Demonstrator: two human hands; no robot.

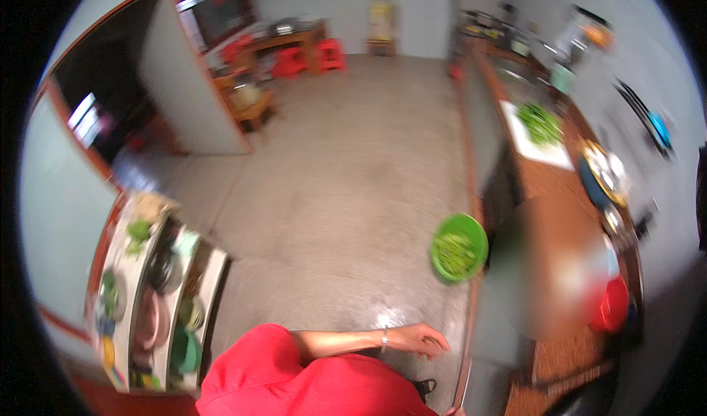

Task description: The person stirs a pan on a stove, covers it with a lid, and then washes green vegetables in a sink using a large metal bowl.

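Note:
My left hand reaches across my red top, over the floor, with fingers loosely bent and apart and nothing seen in it. A bracelet circles its wrist. Only a few fingers of my right hand show at the bottom edge, beside a thin pale strip; whether they grip it is unclear. A green plastic basin with cut green vegetables stands on the floor against the counter's base. On the wooden counter, a white cutting board carries a pile of leafy greens.
A blurred patch covers the middle of the counter, near a red container and a blue pot. A shelf rack with bowls stands at left. Red stools and a wooden table stand at the back.

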